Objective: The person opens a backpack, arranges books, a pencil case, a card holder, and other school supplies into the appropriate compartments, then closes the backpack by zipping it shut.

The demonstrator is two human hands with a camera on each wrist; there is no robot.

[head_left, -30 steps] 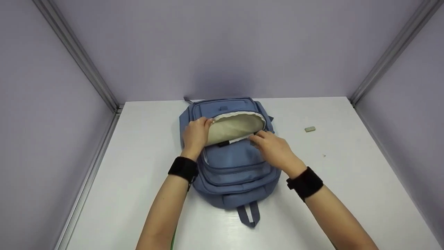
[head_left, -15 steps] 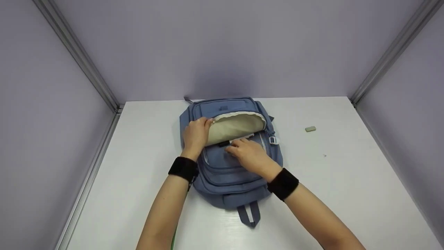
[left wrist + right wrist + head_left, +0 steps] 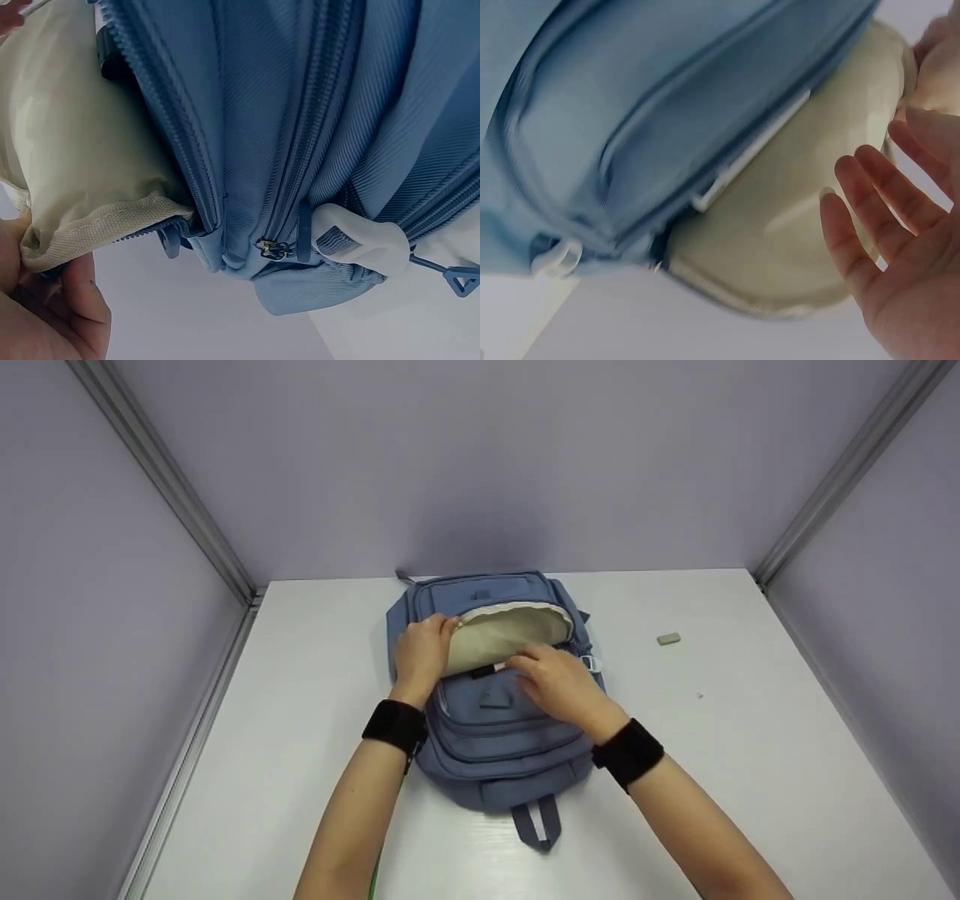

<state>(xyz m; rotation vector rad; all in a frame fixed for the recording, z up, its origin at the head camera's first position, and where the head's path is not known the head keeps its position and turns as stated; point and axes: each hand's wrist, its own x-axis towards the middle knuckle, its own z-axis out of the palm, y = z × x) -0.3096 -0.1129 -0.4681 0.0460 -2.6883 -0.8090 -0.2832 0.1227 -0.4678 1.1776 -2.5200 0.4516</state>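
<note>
A blue backpack (image 3: pixel 480 739) lies on the white table with its front pocket unzipped. My left hand (image 3: pixel 422 651) pinches the left edge of the pocket's flap, lifting its cream lining (image 3: pixel 506 631) into view; the left wrist view shows the thumb and fingers at the hemmed corner. Over the pocket mouth is my right hand (image 3: pixel 559 682), its fingers loosely extended. The right wrist view shows them apart, with nothing between them, in front of the lining. Inside the pocket mouth a white edge (image 3: pixel 757 150) shows, along with a black piece (image 3: pixel 112 58); the rest is hidden in the pocket.
A small grey-green block (image 3: pixel 669 639) lies on the table to the right of the bag, with a tiny speck nearer. A white buckle (image 3: pixel 590 663) sits at the bag's right side. A loop strap (image 3: pixel 551 817) points toward me. Pale walls surround the table.
My right hand has moved left from the pocket's right end, then slightly back right, uncovering a dark tab on the bag's front. The left hand keeps its grip on the flap.
</note>
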